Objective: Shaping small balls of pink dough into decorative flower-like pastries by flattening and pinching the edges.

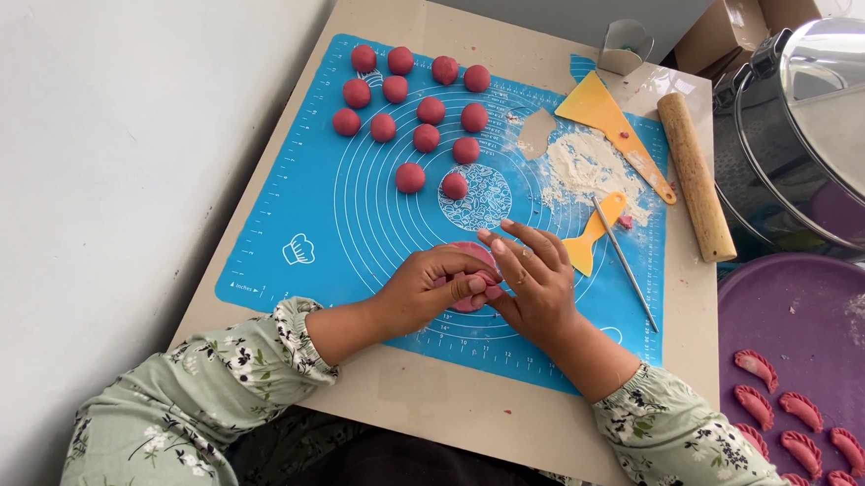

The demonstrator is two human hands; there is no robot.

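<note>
Pink dough piece (466, 292) pinched between left hand (428, 287) and right hand (539, 278), both closed on it, blue mat (287, 196).

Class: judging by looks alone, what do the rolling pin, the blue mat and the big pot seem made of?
Cylindrical rolling pin: pale, matt, probably wood. Blue printed mat: lies flat and smooth, likely silicone. Large round pot: mirror-bright reflections, apparently polished steel.

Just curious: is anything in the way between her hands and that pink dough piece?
No. Both the left hand and the right hand already touch the pink dough piece on the blue mat; nothing lies between them.
</note>
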